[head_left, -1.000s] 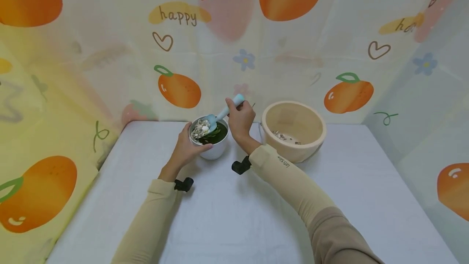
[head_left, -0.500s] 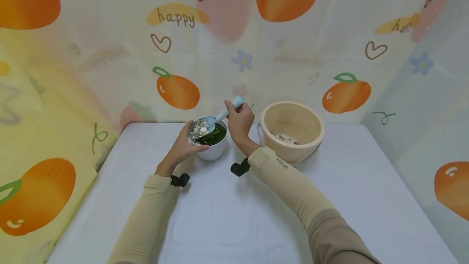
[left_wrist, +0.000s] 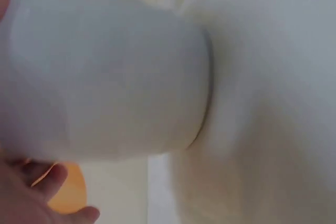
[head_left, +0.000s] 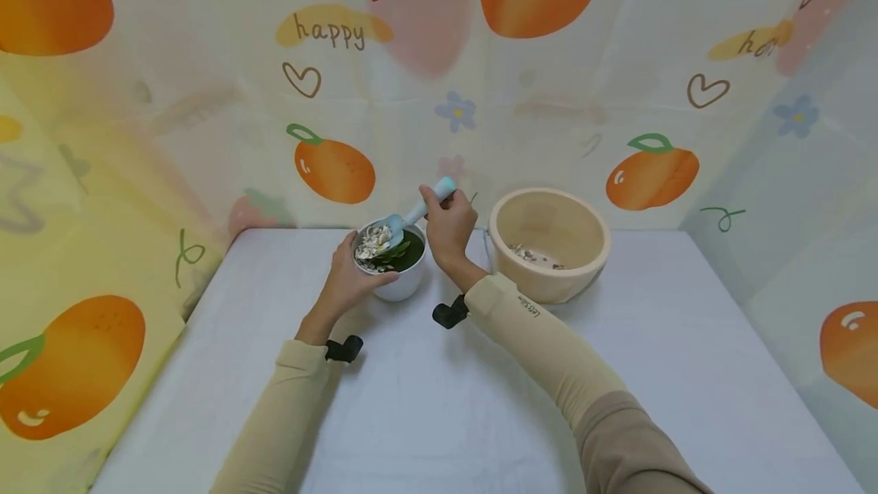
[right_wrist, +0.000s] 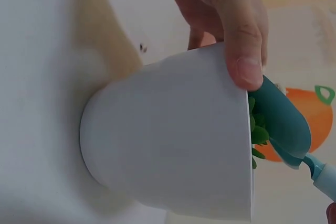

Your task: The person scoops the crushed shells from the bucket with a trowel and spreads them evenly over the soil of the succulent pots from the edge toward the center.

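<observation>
A white plant pot (head_left: 400, 285) stands on the table, with my left hand (head_left: 343, 274) gripping its left side. The right wrist view shows that hand's thumb (right_wrist: 249, 69) over the pot's rim. Green leaves (right_wrist: 259, 135) poke up inside, and pale pebbles (head_left: 373, 245) lie at the left of the opening. My right hand (head_left: 453, 229) holds the handle of a light blue trowel (head_left: 416, 214); its blade (right_wrist: 286, 121) is tilted down over the plant, among the pebbles. Seen from the left wrist, the pot's smooth wall (left_wrist: 115, 77) fills much of the view.
To the right of my right hand stands a large beige tub (head_left: 559, 290), with some pebbles (head_left: 524, 252) on its bottom. A white cloth (head_left: 425, 418) covers the table. Behind it hangs a fruit-printed curtain (head_left: 542, 136). A small dark speck (right_wrist: 143, 48) lies near the pot.
The pebbles by the trowel blade have shifted slightly. Both hands keep nearly the same place on the pot and trowel.
</observation>
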Motion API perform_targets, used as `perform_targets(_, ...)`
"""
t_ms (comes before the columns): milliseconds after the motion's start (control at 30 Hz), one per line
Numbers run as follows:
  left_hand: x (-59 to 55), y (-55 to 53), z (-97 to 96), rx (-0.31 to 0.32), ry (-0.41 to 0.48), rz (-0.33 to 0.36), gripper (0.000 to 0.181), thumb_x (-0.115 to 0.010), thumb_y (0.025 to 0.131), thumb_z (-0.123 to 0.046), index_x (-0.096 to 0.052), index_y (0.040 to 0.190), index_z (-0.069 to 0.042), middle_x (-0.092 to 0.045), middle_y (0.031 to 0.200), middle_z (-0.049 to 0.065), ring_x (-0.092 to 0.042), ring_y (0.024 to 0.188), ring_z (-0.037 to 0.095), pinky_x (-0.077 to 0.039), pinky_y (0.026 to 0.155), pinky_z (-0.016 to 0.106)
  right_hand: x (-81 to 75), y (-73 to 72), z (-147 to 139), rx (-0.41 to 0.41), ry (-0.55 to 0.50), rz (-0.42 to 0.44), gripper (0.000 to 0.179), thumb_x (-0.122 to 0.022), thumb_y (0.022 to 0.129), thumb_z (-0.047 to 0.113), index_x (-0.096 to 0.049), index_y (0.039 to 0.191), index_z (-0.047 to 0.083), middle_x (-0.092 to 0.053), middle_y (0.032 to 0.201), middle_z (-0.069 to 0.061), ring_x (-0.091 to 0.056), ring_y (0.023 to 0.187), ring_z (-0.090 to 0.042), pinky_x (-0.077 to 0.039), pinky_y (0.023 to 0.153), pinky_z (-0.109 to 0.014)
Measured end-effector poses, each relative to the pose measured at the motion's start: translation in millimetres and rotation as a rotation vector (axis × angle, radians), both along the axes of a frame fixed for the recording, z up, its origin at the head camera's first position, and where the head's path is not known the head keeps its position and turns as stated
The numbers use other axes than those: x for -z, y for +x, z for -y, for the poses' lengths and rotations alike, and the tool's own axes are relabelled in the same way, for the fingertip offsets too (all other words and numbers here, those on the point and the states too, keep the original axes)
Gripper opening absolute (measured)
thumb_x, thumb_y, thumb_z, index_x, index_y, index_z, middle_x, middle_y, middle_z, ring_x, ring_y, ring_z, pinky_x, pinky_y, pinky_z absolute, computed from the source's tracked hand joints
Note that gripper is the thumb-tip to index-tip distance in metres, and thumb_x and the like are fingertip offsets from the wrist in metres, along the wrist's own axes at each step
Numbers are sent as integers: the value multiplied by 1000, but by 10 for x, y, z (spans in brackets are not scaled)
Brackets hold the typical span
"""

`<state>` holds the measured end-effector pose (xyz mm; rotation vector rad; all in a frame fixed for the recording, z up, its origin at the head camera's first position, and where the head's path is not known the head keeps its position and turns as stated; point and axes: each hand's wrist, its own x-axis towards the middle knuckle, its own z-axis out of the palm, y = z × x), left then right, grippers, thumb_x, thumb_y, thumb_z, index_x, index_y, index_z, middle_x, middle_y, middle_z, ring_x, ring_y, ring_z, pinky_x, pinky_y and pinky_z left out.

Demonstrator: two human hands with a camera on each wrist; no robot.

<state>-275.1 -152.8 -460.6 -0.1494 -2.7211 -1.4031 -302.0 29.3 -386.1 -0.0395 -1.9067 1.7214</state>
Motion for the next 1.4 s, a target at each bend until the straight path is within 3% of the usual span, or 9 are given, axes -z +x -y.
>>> perform_targets(233, 17, -91, 137, 111, 48, 85, 122, -86, 72, -37, -4, 157, -7, -16, 160, 20, -21, 147, 38, -22, 117, 61, 45, 15, 3, -7, -47, 18, 32, -70, 91, 30, -62, 86, -1, -65, 72, -18, -69, 67, -30, -58, 62, -26)
perform_targets(367, 36, -86, 117, 98, 70, 80, 120, -86, 70, -38, -8, 156, -7, -21, 159, 18, -24, 145, 37, -23, 117, 60, 52, 19, -8, 9, -69, 8, 31, -70, 90, 28, -63, 85, -2, -65, 72, -19, -69, 67, -33, -59, 61, -26)
perform_targets(700, 71, 44, -58, -30, 66, -62, 109, -88, 67, -40, -26, 149, -4, -43, 144, 18, -40, 134, 35, -34, 111, 56, 34, 11, -8, 47, -2, -37, 31, -72, 89, 28, -63, 81, 0, -66, 67, -17, -68, 61, -28, -57, 58, -25)
perform_targets(833, 47, 60, -30, -24, 19, -10, 115, -85, 69, -44, -18, 153, -3, -33, 151, 21, -32, 139, 37, -31, 112, 58, 34, 3, -3, 59, 33, -62, 30, -72, 89, 28, -64, 81, 1, -68, 67, -16, -68, 59, -26, -56, 57, -26)
perform_targets(1000, 22, -10, 131, 94, 52, 75, 118, -84, 74, -37, -6, 157, -8, -19, 159, 19, -21, 146, 37, -22, 117, 60, 54, 11, 18, 28, 41, -41, 32, -72, 89, 33, -63, 80, 3, -68, 67, -14, -67, 58, -21, -52, 56, -23)
perform_targets(1100, 17, -38, 190, 128, 82, 123, 120, -84, 74, -37, -2, 157, -12, -15, 162, 16, -18, 148, 36, -19, 118, 60, 56, 27, 32, 6, 49, -29, 33, -72, 89, 35, -62, 80, 4, -68, 67, -13, -65, 59, -18, -48, 56, -22)
perform_targets(1200, 22, -41, 194, 104, 72, 138, 121, -84, 73, -40, -2, 157, -12, -15, 162, 15, -18, 149, 35, -19, 118, 60, 45, 43, 40, -11, 72, -29, 33, -71, 89, 36, -62, 80, 5, -68, 68, -13, -64, 60, -18, -44, 55, -21)
perform_targets(1400, 24, -41, 126, 65, 52, 95, 121, -85, 71, -42, -7, 156, -7, -21, 159, 18, -23, 146, 35, -22, 117, 59, 15, 43, 17, -10, 95, -44, 32, -71, 89, 34, -62, 81, 5, -68, 67, -12, -63, 61, -19, -42, 55, -20)
